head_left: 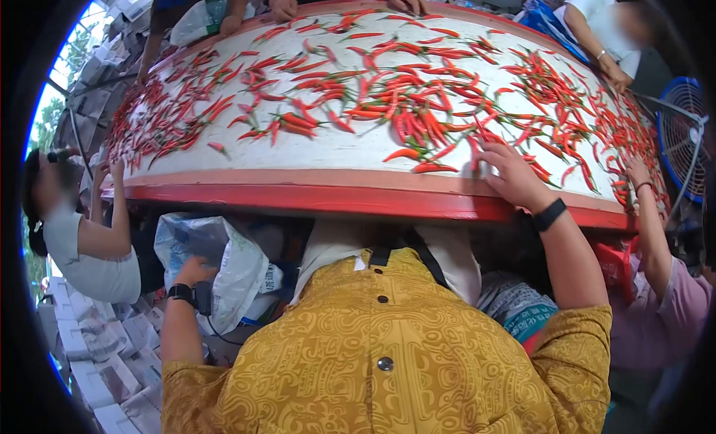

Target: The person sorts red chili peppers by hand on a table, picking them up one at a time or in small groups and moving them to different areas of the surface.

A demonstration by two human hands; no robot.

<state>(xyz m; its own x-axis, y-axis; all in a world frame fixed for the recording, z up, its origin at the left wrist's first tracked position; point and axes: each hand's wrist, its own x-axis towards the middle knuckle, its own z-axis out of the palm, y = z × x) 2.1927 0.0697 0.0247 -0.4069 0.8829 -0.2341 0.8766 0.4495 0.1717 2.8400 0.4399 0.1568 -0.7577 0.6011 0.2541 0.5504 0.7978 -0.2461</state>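
Red chili peppers (421, 124) with green stems lie spread over a white table surface (313, 156). My right hand (516, 174) reaches over the near edge, its fingers closed around a chili pepper (475, 149) at the front of the pile. Loose peppers surround those fingertips. Down at the left, my left hand (195, 271) is at the mouth of a white plastic bag (237, 274), fingers apart. No pepper shows in it, and the inside of the bag is mostly hidden.
A red rim (321, 199) runs along the table's near side. Other people stand around it, with a hand (638, 173) at the right and hands (283, 7) at the far edge. A blue fan (682, 128) stands at the right. A printed sack (522, 307) is beside my lap.
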